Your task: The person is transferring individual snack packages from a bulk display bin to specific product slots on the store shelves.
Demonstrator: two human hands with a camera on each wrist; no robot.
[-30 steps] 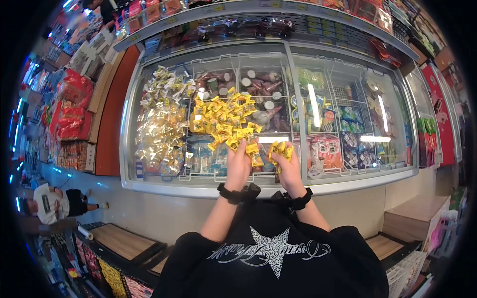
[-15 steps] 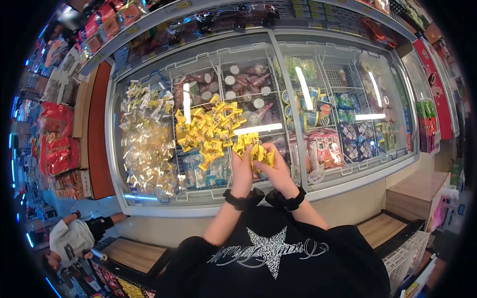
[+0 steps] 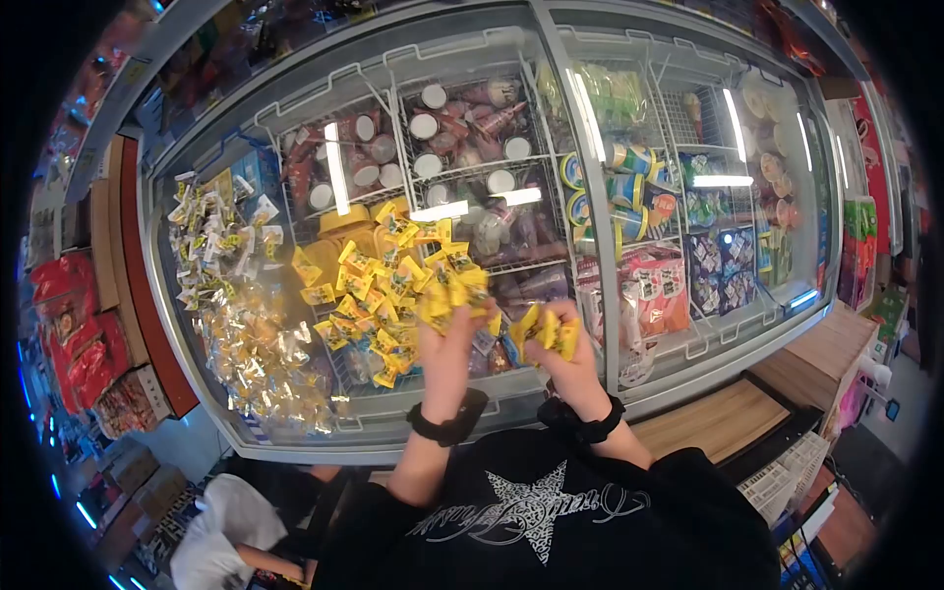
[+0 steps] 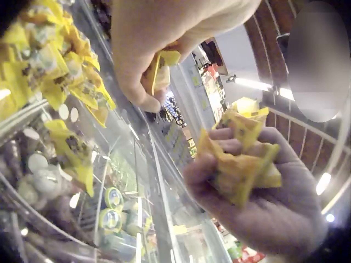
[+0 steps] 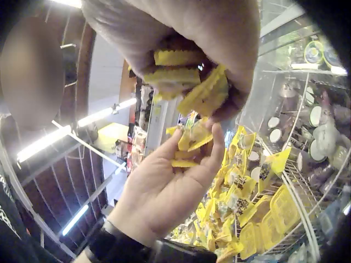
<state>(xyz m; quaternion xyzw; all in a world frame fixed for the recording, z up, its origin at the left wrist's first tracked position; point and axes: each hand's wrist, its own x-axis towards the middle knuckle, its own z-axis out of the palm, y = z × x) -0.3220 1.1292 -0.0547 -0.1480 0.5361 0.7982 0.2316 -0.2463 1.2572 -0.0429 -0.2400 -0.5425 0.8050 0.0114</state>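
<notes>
Both hands are over a pile of small yellow wrapped sweets (image 3: pixel 379 295) on the glass top of a chest freezer (image 3: pixel 393 455). My left hand (image 3: pixel 447 359) is at the pile's right edge, blurred in the head view. In the left wrist view its thumb and fingers pinch a yellow packet (image 4: pixel 159 74). My right hand (image 3: pixel 580 379), just to the right, holds a small bunch of yellow packets (image 3: pixel 553 334) in curled fingers. The left wrist view shows that bunch (image 4: pixel 238 159) lying across the right palm (image 4: pixel 285 205).
A heap of white and clear-gold wrapped sweets (image 3: pixel 261 344) lies on the glass at left. Under the glass are wire baskets with cones (image 3: pixel 457 128), tubs (image 3: pixel 629 187) and pink packs (image 3: pixel 654 295). A person in a white shirt (image 3: pixel 226 541) is at lower left. A wooden bench (image 3: pixel 708 418) stands right.
My hands came together with the packets half a second ago and are now apart, the left back by the pile. The view has shifted closer over the freezer. The person at left is nearer.
</notes>
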